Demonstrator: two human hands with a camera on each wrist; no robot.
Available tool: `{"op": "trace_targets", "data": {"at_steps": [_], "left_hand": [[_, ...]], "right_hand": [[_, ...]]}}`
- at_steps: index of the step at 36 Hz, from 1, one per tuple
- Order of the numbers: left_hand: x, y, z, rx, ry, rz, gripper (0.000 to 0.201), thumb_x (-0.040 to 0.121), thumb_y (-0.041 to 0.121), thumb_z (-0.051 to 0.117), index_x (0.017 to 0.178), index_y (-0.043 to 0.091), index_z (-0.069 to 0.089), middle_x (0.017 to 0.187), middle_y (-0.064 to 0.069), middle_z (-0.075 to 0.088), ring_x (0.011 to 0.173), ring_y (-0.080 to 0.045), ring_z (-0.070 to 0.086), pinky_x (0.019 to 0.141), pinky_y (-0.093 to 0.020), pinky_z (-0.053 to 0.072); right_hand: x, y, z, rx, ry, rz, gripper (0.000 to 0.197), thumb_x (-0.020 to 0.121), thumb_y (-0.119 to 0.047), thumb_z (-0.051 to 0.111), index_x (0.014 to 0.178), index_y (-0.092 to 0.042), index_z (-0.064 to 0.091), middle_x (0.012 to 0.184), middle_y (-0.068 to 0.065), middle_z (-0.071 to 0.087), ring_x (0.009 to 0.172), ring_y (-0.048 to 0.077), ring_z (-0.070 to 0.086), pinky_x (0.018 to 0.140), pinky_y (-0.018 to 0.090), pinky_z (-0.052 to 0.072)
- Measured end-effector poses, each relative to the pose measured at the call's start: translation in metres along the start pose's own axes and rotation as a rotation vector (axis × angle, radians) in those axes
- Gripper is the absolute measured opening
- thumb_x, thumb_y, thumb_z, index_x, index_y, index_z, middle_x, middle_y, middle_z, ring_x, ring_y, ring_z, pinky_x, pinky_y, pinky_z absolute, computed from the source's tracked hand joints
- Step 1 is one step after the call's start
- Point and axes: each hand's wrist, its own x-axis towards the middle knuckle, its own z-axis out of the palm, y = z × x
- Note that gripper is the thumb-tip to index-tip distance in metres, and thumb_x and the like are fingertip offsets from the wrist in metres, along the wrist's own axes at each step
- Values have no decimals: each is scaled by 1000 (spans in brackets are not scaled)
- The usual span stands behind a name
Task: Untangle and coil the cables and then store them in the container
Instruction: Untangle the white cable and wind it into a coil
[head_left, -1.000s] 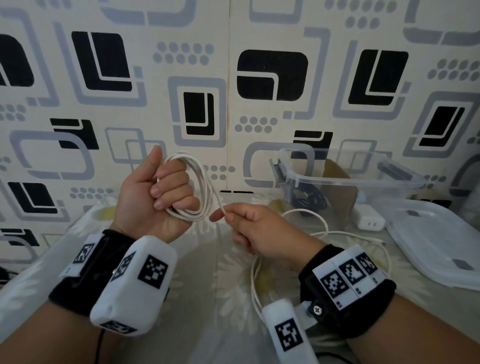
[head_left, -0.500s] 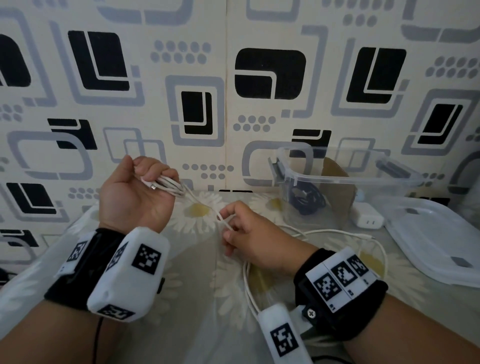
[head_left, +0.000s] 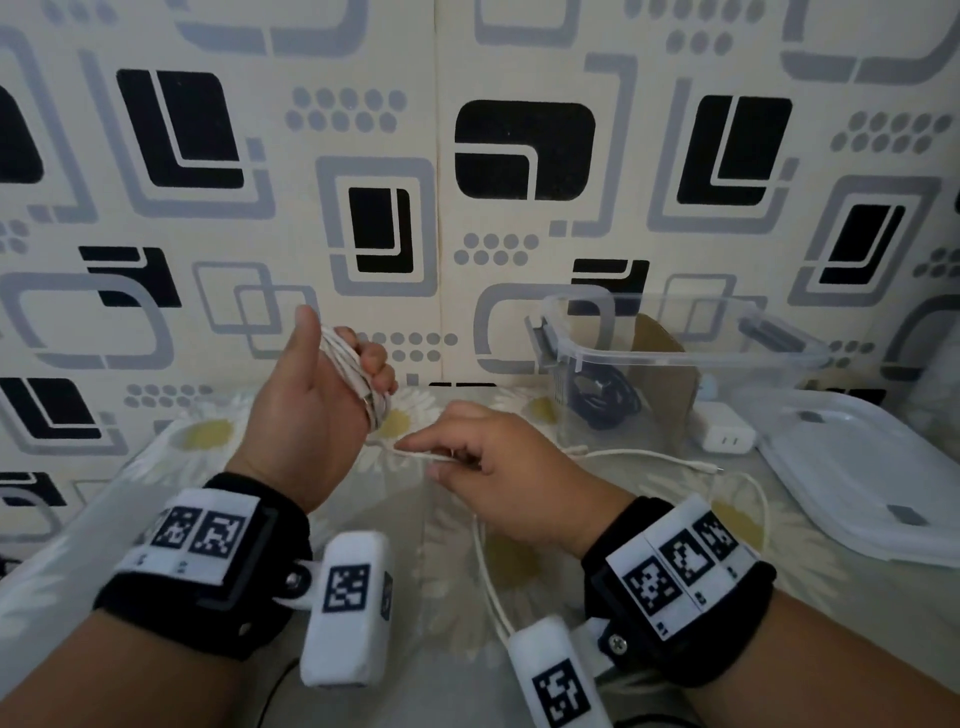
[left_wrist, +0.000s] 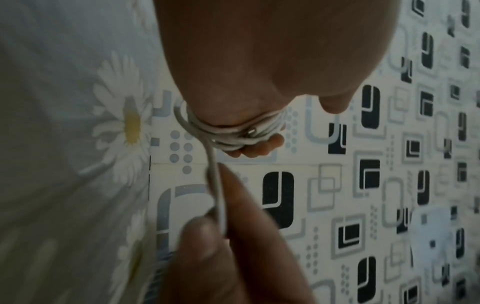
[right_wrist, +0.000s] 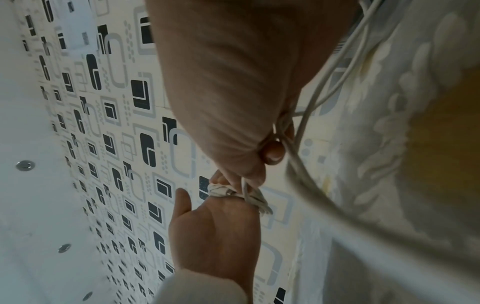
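Observation:
My left hand (head_left: 332, 395) is raised with its palm turned toward me, and several loops of a white cable (head_left: 353, 379) are wound round its fingers. The coil (left_wrist: 231, 133) with a metal plug tip shows in the left wrist view too. My right hand (head_left: 467, 457) sits just right of and below it, pinching the free run of the same cable (head_left: 426, 456) between thumb and fingers. The loose remainder (head_left: 649, 457) trails over the table to the right. A clear plastic container (head_left: 675, 358) stands at the back right with a dark cable (head_left: 602, 400) inside.
A white charger block (head_left: 724, 439) lies beside the container. The container's lid (head_left: 872, 467) rests on the table at the far right. A daisy-print cloth (head_left: 208, 431) covers the table, and a patterned wall (head_left: 467, 156) stands close behind.
My left hand has turned from knuckles toward me to palm toward me, the coil now round its fingers. My right hand has dropped lower and slid along the cable.

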Motion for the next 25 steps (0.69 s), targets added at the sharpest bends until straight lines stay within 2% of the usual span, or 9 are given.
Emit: {"op": "trace_targets", "data": {"at_steps": [2, 4, 8, 12, 16, 18, 19, 21, 25], "left_hand": [[-1, -4, 3, 100, -22, -29, 40, 84, 57, 40, 81, 18, 43, 68, 0, 46, 65, -15, 43, 69, -31, 33], [-2, -9, 5, 225, -33, -47, 40, 84, 59, 43, 83, 19, 43, 67, 0, 47, 64, -16, 43, 66, -32, 33], [-3, -15, 5, 386, -64, -58, 38, 83, 56, 38, 81, 20, 49, 67, 1, 50, 60, -14, 48, 67, -33, 39], [-4, -16, 1, 545, -119, -62, 47, 93, 60, 31, 71, 29, 59, 68, 6, 54, 63, -8, 52, 73, -31, 42], [-11, -16, 2, 708, -283, -44, 65, 69, 91, 34, 72, 36, 67, 77, 4, 67, 80, -4, 62, 80, -17, 48], [-13, -16, 2, 741, -302, -83, 72, 64, 95, 34, 75, 33, 68, 85, -4, 67, 89, -8, 61, 92, -29, 50], [-13, -16, 2, 774, -310, -82, 74, 64, 95, 31, 72, 31, 66, 79, -1, 64, 83, -7, 58, 90, -32, 50], [-16, -16, 5, 856, -325, -70, 71, 67, 95, 23, 64, 35, 62, 63, 12, 56, 64, -1, 50, 74, -20, 45], [-20, -15, 6, 1017, -377, -99, 76, 74, 86, 9, 59, 27, 55, 59, 8, 50, 57, -4, 41, 67, -22, 35]], "right_hand": [[0, 0, -1, 14, 94, -43, 27, 90, -7, 63, 114, -17, 71, 82, -16, 50, 72, -4, 49, 72, 8, 36], [0, -1, -4, 12, 151, -85, 26, 87, -5, 65, 109, -17, 73, 84, -15, 56, 72, -3, 51, 72, 11, 41], [0, -3, -5, -39, 153, -136, 31, 79, 0, 61, 101, -20, 69, 93, -7, 68, 76, 9, 61, 74, 32, 52], [0, -3, -4, -139, 210, -148, 23, 79, -6, 62, 89, -26, 61, 83, -14, 66, 69, 7, 59, 86, 42, 48], [-1, -5, -6, -187, 316, -158, 20, 81, -14, 68, 78, -25, 52, 67, -12, 57, 58, 8, 54, 85, 33, 41], [-1, -7, -7, -250, 368, -172, 28, 80, -17, 70, 75, -27, 45, 64, -10, 53, 56, 7, 50, 85, 29, 38], [-1, -8, -8, -279, 389, -178, 30, 79, -17, 71, 74, -27, 43, 63, -9, 51, 55, 7, 46, 86, 29, 37], [-2, -10, -8, -313, 415, -180, 31, 77, -18, 72, 72, -25, 42, 61, -9, 48, 54, 9, 41, 87, 31, 36], [-2, -9, -9, -346, 437, -175, 34, 76, -19, 74, 69, -23, 41, 61, -8, 48, 56, 9, 43, 87, 33, 35]]}}
